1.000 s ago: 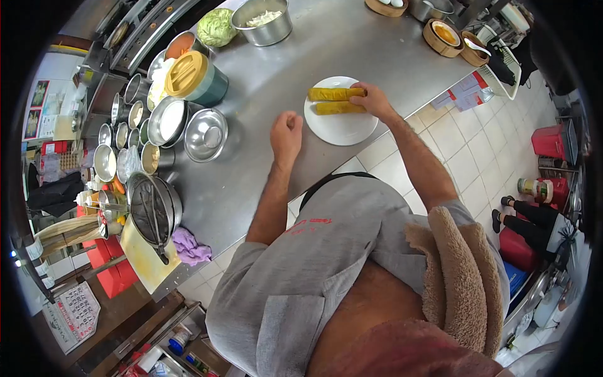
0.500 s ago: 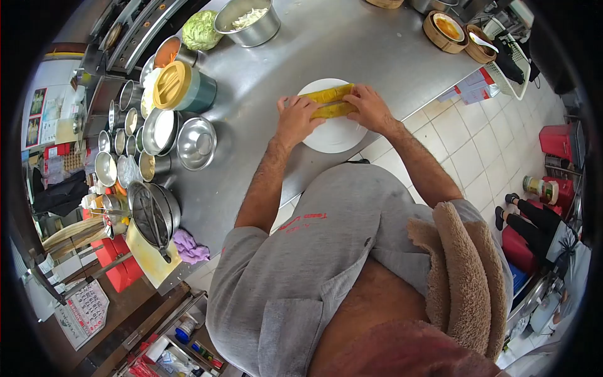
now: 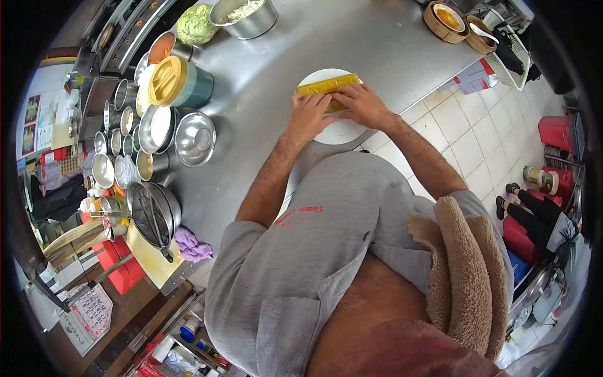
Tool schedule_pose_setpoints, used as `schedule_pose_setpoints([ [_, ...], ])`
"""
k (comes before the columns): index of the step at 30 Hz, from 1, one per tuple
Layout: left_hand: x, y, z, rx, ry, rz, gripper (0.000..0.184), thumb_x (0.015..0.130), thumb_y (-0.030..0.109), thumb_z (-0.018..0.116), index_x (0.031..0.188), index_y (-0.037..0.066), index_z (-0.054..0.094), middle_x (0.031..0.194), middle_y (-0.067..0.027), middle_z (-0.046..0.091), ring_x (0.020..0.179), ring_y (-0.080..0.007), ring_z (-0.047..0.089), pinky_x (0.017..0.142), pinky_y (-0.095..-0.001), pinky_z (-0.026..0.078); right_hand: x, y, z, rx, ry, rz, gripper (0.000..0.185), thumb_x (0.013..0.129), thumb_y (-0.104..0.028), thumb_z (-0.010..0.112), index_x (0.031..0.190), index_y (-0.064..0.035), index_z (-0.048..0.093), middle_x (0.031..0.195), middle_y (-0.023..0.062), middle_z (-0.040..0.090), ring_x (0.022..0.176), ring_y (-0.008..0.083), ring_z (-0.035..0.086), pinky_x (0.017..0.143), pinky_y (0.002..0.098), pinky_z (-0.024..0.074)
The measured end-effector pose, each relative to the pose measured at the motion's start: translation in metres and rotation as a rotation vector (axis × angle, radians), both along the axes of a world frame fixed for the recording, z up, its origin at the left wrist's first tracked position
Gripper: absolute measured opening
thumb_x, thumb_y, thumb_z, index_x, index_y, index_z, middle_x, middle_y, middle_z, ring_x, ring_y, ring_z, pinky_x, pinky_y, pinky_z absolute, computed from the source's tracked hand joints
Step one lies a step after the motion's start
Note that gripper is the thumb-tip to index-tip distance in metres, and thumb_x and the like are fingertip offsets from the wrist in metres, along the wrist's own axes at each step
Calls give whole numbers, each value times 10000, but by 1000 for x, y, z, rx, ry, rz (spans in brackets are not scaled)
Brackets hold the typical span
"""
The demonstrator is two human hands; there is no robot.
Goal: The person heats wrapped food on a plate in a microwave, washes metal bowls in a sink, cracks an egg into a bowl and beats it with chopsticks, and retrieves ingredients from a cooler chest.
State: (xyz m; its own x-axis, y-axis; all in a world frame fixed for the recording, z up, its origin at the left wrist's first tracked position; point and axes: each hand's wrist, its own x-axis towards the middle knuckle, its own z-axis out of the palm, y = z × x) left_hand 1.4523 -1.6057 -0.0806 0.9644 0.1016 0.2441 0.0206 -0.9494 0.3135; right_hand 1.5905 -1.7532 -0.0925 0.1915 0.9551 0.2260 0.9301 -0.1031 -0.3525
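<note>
A white plate (image 3: 342,133) on the steel table carries two long yellow rolls of food, side by side. The far yellow roll (image 3: 327,84) shows along most of its length; the near yellow roll (image 3: 336,105) is largely covered by my fingers. My left hand (image 3: 309,117) curls over the left part of the near roll, fingertips between the two rolls. At its right end my right hand (image 3: 362,105) has its fingers closed around it. What the rolls are made of I cannot tell.
Left on the steel table (image 3: 264,81) stand a lidded tub (image 3: 182,85), a steel bowl (image 3: 195,139), several ingredient containers and a strainer (image 3: 151,217). A cabbage (image 3: 195,25) and a pot (image 3: 244,19) of shredded pieces are at the back. Bamboo steamers (image 3: 445,22) sit far right. Another person's legs (image 3: 531,213) show at right.
Both hands have shifted onto the near roll, covering more of it. The far roll now shows more fully. The view has moved slightly.
</note>
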Motion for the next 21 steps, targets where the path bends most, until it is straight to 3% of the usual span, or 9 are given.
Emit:
schedule_pose_setpoints([
  [8, 5, 14, -12, 23, 90, -80, 352, 744, 285, 667, 1045, 123, 582, 965, -20, 564, 966, -162, 524, 901, -411, 264, 3, 2, -9, -50, -27, 51, 298, 776, -210, 624, 1036, -86, 547, 1003, 63, 530, 1031, 235, 482, 910, 375, 385],
  [21, -27, 13, -3, -46, 60, -57, 319, 790, 292, 616, 1060, 125, 585, 980, -11, 561, 974, -176, 516, 938, -431, 243, 0, -14, -11, -34, 176, 118, 314, 774, -180, 631, 1058, -65, 560, 1021, 69, 533, 1008, 243, 479, 896, 364, 387],
])
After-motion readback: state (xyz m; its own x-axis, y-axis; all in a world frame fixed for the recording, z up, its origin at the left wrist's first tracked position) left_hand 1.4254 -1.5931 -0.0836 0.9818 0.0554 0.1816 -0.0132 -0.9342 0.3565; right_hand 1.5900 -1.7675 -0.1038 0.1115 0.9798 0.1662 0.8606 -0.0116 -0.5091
